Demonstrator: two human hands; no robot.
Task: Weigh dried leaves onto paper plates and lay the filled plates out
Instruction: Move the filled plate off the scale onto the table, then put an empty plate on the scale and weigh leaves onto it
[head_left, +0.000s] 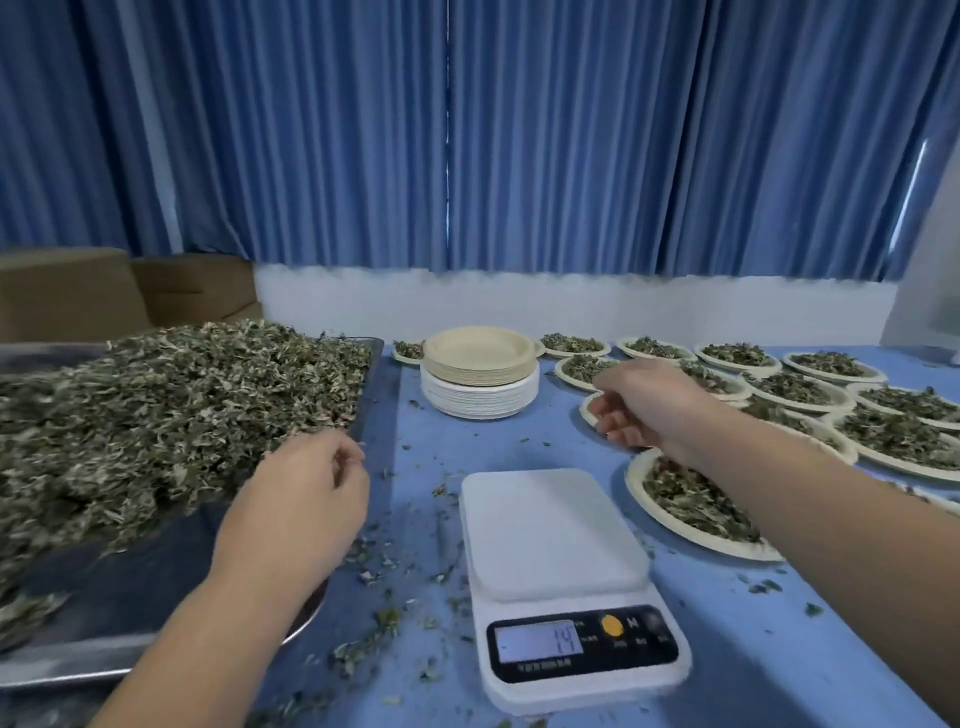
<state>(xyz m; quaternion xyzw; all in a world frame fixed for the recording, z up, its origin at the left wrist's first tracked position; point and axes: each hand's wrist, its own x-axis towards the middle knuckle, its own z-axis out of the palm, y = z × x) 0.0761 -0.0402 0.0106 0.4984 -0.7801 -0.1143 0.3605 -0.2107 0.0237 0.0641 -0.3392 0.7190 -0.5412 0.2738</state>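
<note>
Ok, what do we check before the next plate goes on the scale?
1. White digital kitchen scale, platform bare: ok.
2. Scale display at zero: it seems to read 14: not ok.
3. Stack of empty round paper plates behind the scale, ready to take from: ok.
4. Dried green leaves heaped on the metal tray, plenty there: ok.
5. Left hand free: fingers loosely curled, nothing seen in it: ok.
6. Right hand free: it hangs over the filled paper plates, fingers curled beside a rim: cannot tell.
</note>
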